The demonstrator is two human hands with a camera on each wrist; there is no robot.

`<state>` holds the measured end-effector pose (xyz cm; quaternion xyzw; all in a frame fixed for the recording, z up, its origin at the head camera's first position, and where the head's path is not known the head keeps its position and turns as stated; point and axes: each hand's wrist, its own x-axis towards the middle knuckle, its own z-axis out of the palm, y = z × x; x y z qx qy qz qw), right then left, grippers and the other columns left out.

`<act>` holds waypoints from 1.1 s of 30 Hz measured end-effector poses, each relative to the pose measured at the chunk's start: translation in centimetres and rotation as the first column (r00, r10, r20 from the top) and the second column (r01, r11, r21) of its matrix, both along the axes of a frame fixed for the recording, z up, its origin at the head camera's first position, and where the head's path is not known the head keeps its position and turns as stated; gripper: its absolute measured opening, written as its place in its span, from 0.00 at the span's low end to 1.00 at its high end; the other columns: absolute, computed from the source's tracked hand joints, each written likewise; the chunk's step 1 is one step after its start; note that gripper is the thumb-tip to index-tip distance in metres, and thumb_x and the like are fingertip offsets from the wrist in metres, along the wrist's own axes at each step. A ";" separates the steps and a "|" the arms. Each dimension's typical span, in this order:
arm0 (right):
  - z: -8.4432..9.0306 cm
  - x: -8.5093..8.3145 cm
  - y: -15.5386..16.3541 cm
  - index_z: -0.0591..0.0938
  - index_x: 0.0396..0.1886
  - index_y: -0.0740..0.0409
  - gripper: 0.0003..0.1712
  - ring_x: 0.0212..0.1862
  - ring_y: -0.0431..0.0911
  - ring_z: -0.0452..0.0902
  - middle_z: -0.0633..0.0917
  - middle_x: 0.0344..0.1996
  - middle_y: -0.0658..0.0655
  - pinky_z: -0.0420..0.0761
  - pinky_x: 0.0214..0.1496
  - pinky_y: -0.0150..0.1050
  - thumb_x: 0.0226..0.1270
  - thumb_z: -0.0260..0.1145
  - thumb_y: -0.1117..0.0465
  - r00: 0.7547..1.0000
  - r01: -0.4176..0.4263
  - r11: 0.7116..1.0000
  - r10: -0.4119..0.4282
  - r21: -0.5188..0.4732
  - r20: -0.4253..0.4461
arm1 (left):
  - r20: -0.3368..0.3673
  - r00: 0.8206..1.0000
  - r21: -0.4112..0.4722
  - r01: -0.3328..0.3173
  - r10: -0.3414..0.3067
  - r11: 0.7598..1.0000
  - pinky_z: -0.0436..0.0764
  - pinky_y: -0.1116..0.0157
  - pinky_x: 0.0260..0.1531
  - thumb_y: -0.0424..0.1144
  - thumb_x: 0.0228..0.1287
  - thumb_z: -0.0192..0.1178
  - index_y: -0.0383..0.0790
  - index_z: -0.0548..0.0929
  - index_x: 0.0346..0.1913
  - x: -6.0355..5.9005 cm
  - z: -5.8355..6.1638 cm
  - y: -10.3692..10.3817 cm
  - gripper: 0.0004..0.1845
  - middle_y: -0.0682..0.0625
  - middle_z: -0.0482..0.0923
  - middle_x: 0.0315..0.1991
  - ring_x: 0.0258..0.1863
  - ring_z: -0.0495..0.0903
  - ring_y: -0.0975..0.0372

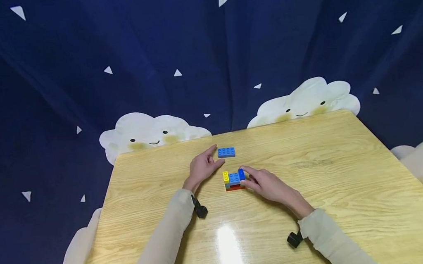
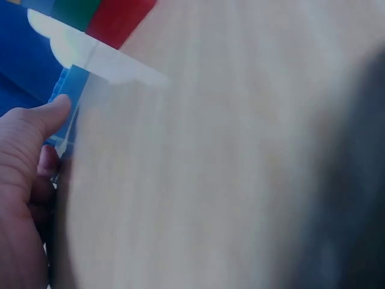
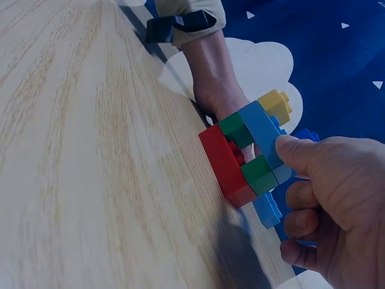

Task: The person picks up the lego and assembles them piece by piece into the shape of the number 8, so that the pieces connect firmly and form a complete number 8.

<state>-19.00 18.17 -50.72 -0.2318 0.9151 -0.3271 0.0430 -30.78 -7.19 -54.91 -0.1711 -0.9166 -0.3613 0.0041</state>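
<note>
The small brick assembly is held at its right end by the right hand, thumb and fingers pinched round the dark blue brick at that end. The left hand lies just left of the loose blue brick, fingers loosely extended, thumb and forefinger tips at or almost at the brick's near end; no closed grip is seen yet, and the blurred left wrist view shows only the thumb against a blue edge.

For this step to be done well, the assembly is best kept pressed flat on the wooden table by the right hand, so that it does not tip while the loose brick is taken. The loose brick is best pinched across its short sides, so that its studs and underside stay free.

The assembly is made of hard, glossy moulded plastic: a red base plate, green blocks above it with a gap between them, a lighter blue brick across the top, and a yellow stud brick at the end farthest from the right hand. All pieces are rectangular with round studs. The table top is smooth, pale wood-grain laminate with a glare patch between the forearms.
</note>
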 end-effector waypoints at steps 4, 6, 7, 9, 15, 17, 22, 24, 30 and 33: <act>-0.1 0.0 0.0 0.74 0.74 0.58 0.31 0.24 0.37 0.65 0.73 0.22 0.44 0.67 0.29 0.34 0.81 0.62 0.47 1.000 0.004 1.000 -0.004 0.000 0.016 | 0.006 0.999 -0.036 0.037 -0.037 0.999 0.64 0.65 0.23 0.58 0.67 0.70 0.54 0.77 0.74 -0.6 0.0 0.4 0.35 0.57 0.75 0.20 0.19 0.70 0.64; 0.0 0.0 0.0 0.73 0.74 0.58 0.31 0.24 0.37 0.65 0.73 0.22 0.44 0.66 0.29 0.34 0.81 0.61 0.46 1.000 -0.001 1.000 0.001 0.001 0.019 | 0.001 0.999 -0.051 0.041 -0.041 0.998 0.65 0.66 0.23 0.57 0.67 0.70 0.55 0.80 0.71 -0.8 0.0 0.6 0.31 0.58 0.74 0.20 0.19 0.70 0.65; 0.0 0.0 0.0 0.73 0.74 0.58 0.31 0.24 0.37 0.65 0.73 0.22 0.44 0.66 0.29 0.34 0.81 0.61 0.46 1.000 -0.002 1.000 0.002 0.002 0.020 | -0.002 0.999 -0.053 0.041 -0.042 0.998 0.65 0.66 0.24 0.57 0.67 0.70 0.55 0.81 0.69 -0.8 0.0 0.7 0.29 0.58 0.74 0.20 0.20 0.69 0.65; 0.0 0.1 0.0 0.73 0.74 0.58 0.32 0.23 0.37 0.65 0.73 0.22 0.44 0.67 0.29 0.34 0.81 0.61 0.45 1.000 0.000 1.000 0.000 0.000 0.020 | -0.006 0.999 -0.047 0.041 -0.041 0.998 0.65 0.66 0.24 0.56 0.68 0.70 0.55 0.84 0.66 -0.7 0.0 0.7 0.26 0.58 0.73 0.20 0.20 0.69 0.65; -0.1 0.1 0.0 0.72 0.75 0.59 0.33 0.23 0.37 0.64 0.73 0.22 0.44 0.66 0.29 0.34 0.81 0.61 0.46 1.000 0.008 1.000 -0.008 -0.003 0.011 | -0.005 0.999 -0.053 0.046 -0.046 0.998 0.64 0.67 0.25 0.56 0.69 0.69 0.55 0.85 0.64 -0.2 -0.1 0.6 0.23 0.58 0.72 0.20 0.19 0.68 0.66; -0.2 0.0 0.0 0.72 0.75 0.60 0.32 0.23 0.37 0.64 0.73 0.21 0.44 0.66 0.29 0.34 0.81 0.61 0.46 1.000 0.009 1.000 -0.009 -0.001 0.010 | -0.003 0.999 -0.058 0.048 -0.048 0.997 0.64 0.67 0.26 0.57 0.69 0.68 0.54 0.85 0.64 -0.1 -0.1 0.6 0.24 0.58 0.72 0.21 0.19 0.68 0.66; -0.3 -0.1 -0.1 0.72 0.75 0.60 0.32 0.23 0.37 0.64 0.73 0.21 0.44 0.67 0.30 0.35 0.82 0.60 0.47 1.000 0.002 1.000 -0.002 -0.006 0.013 | -0.005 0.999 -0.046 0.038 -0.038 0.998 0.64 0.66 0.27 0.57 0.69 0.68 0.51 0.85 0.64 0.1 0.0 0.4 0.25 0.57 0.73 0.22 0.21 0.68 0.65; -0.3 -0.2 -0.1 0.73 0.75 0.59 0.31 0.22 0.37 0.64 0.73 0.21 0.44 0.67 0.29 0.35 0.82 0.60 0.47 1.000 -0.001 1.000 0.001 -0.013 0.015 | -0.004 0.999 -0.040 0.036 -0.036 0.999 0.63 0.66 0.27 0.56 0.70 0.68 0.50 0.85 0.63 0.1 0.0 0.4 0.25 0.57 0.72 0.22 0.21 0.67 0.65; -0.2 -0.1 -0.2 0.75 0.71 0.57 0.28 0.22 0.37 0.64 0.73 0.21 0.44 0.65 0.28 0.34 0.82 0.61 0.47 1.000 -0.004 1.000 0.005 -0.028 0.024 | -0.002 0.998 -0.038 0.056 -0.056 0.998 0.65 0.66 0.26 0.55 0.71 0.68 0.46 0.84 0.64 1.1 0.1 -0.3 0.25 0.56 0.73 0.22 0.21 0.68 0.65; -0.2 0.0 -0.1 0.74 0.72 0.57 0.29 0.23 0.38 0.64 0.73 0.22 0.44 0.65 0.29 0.34 0.82 0.61 0.47 0.999 0.000 1.000 0.000 -0.017 0.034 | -0.002 0.998 -0.021 0.062 -0.062 0.998 0.66 0.66 0.28 0.54 0.72 0.67 0.44 0.84 0.64 1.8 0.3 -0.8 0.25 0.55 0.73 0.22 0.21 0.68 0.64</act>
